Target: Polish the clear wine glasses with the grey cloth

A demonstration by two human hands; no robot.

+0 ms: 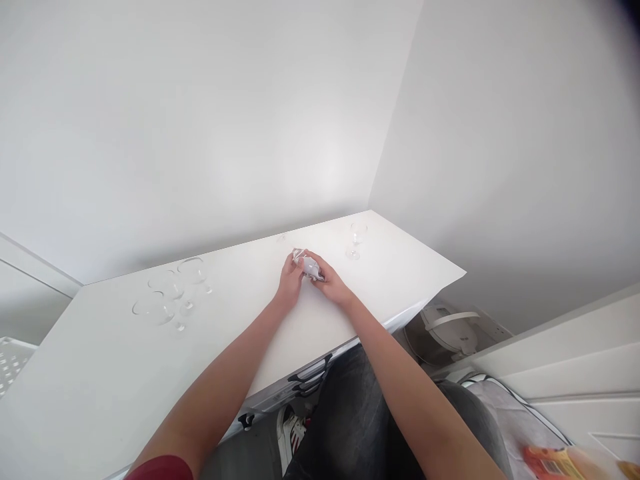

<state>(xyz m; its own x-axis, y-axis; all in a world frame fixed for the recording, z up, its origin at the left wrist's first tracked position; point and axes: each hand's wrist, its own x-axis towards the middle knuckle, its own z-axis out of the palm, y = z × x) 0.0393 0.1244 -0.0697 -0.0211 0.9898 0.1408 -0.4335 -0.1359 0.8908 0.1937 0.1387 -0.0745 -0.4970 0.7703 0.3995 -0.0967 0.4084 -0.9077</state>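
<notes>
Both hands meet over the middle of the white tabletop (240, 300), around a small pale-grey, shiny, crumpled bundle (311, 267). My left hand (290, 279) is closed on its left side, thumb toward me. On the right side, the fingers of my right hand (329, 280) wrap it too. Whether the bundle is cloth or wrapping, and what may be inside it, I cannot tell. To the left, three clear stemmed glasses (154, 309) stand upright in a group. Another clear stemmed glass (358, 233) stands to the right of my hands, near the back.
A white wall (225, 120) runs along the table's back edge. Black drawer handles (310, 379) show below its front edge. A lidded round appliance (453, 327) sits low at the right. An orange-red package (550, 461) lies at bottom right.
</notes>
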